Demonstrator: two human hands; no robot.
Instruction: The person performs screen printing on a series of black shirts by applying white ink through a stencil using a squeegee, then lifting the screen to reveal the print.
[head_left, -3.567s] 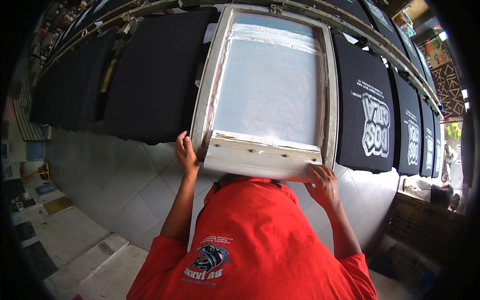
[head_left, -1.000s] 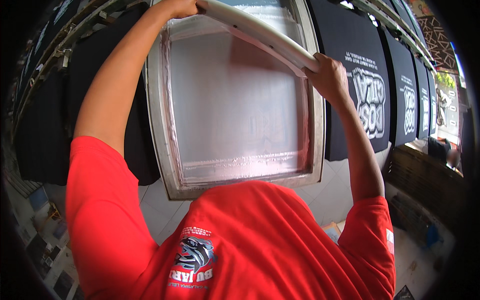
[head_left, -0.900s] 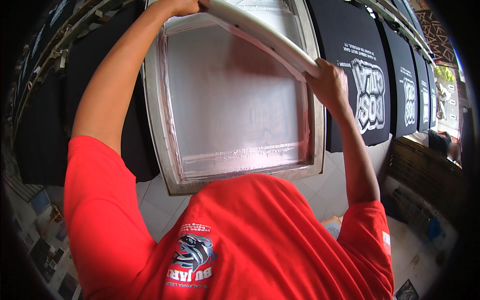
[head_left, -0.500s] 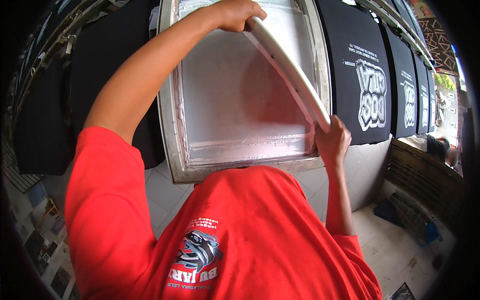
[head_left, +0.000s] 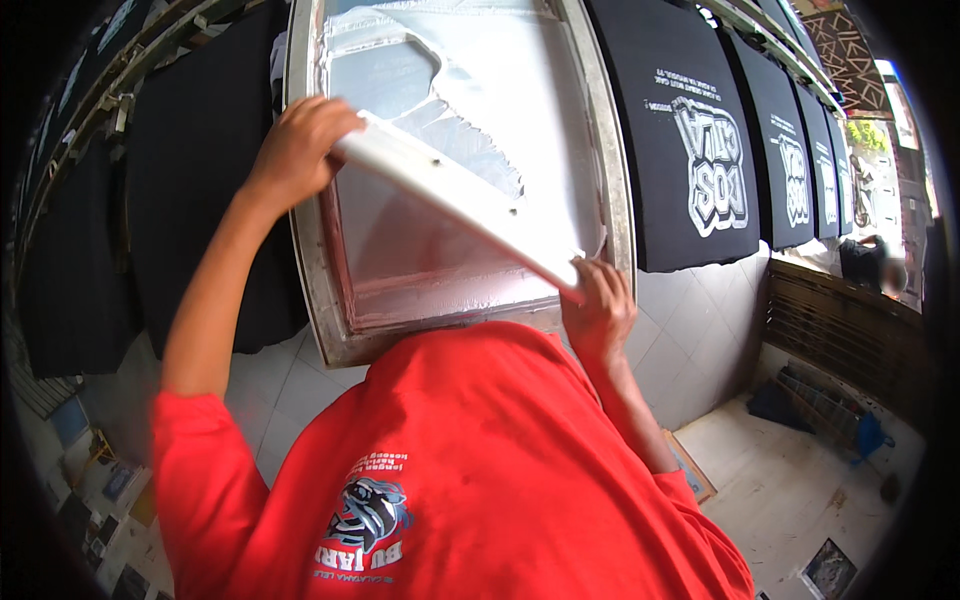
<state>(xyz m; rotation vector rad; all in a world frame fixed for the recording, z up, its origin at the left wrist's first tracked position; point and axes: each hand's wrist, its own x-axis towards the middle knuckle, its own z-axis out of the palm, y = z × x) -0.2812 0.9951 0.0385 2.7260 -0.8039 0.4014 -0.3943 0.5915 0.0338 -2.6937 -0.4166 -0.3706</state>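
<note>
As the squeegee (head_left: 440, 190) slants across the frame (head_left: 345, 348), far end left, near end right, both hands are on it! The left hand (head_left: 302, 150) curls closed over the far end, beside the frame's left rail; the right hand (head_left: 600, 308) has its fingers bent tight round the near end, close to the right rail. White ink (head_left: 550, 110) lies inside the frame beyond the squeegee, ragged around a grey patch (head_left: 385, 78). Left of the frame, plain black cloth (head_left: 210, 180); right of it, black cloth with white print (head_left: 712, 165).
</note>
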